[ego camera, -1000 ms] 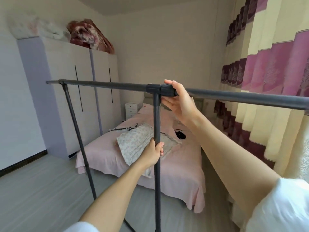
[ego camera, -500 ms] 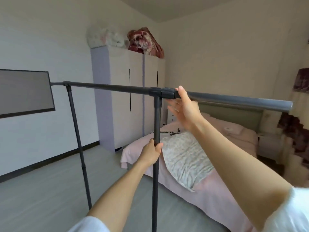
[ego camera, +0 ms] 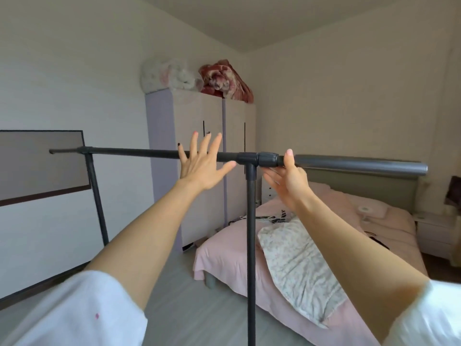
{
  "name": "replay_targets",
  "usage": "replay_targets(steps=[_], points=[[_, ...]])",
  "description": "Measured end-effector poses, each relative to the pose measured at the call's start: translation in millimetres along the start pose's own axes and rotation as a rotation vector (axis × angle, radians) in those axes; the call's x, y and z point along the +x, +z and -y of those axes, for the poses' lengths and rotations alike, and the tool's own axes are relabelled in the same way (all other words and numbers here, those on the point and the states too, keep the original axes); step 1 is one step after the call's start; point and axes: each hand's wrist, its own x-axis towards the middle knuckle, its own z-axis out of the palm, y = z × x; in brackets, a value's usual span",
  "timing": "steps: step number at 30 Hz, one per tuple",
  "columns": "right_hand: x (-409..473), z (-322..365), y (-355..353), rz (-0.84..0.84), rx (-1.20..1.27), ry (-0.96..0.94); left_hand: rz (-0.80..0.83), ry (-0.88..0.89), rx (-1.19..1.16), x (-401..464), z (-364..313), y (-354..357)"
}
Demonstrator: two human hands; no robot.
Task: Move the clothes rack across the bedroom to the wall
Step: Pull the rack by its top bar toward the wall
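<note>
Right hand (ego camera: 287, 178) fingers loosely hooking clothes rack (ego camera: 250, 221) top bar; left hand (ego camera: 199, 166) hovering over it, fingers splayed open.

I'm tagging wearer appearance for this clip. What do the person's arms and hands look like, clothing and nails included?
Both forearms are bare below short white sleeves; the left sleeve carries a small pink mark. The left hand has some dark-painted nails and one pinkish; the right hand shows a pale pink thumbnail. No rings or watch visible.

Legible text, labels, brands, numbers, signs: none. The dark panel (ego camera: 40, 166) on the wall at 9 o'clock carries no readable marking, and the black-and-white striped item (ego camera: 277, 217) on the bed (ego camera: 389, 221) at 3 o'clock is too small to tell any lettering.
</note>
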Motion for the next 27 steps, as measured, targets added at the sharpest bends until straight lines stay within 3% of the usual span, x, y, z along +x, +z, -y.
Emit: replay_targets(steps=[2,4,6,8,10,11,12,15,19,27], points=[[18,-9,2,-0.011,-0.094,0.048,0.111,-0.018,0.024,23,9,11],[30,-15,13,-0.025,-0.370,0.101,0.142,-0.032,0.033,38,15,21],[42,-19,27,-0.002,-0.696,0.025,0.119,-0.042,0.036,55,21,31],[55,-24,35,-0.027,-1.084,-0.335,0.135,-0.030,0.028,71,24,41],[72,-26,35,-0.110,-1.468,-0.890,0.171,-0.012,-0.034,86,27,51],[84,-25,36,-0.090,-1.611,-1.069,0.183,-0.006,-0.080,92,29,57],[95,-24,36,-0.029,-1.756,-1.105,0.191,-0.003,-0.119,98,31,63],[131,-23,38,0.176,-1.989,-0.728,0.186,0.015,-0.089,111,44,78],[178,-22,60,0.357,-1.973,-0.428,0.151,0.035,-0.032,127,67,91],[236,-86,108,0.352,-1.896,-0.593,0.180,-0.148,0.043,147,135,100]])
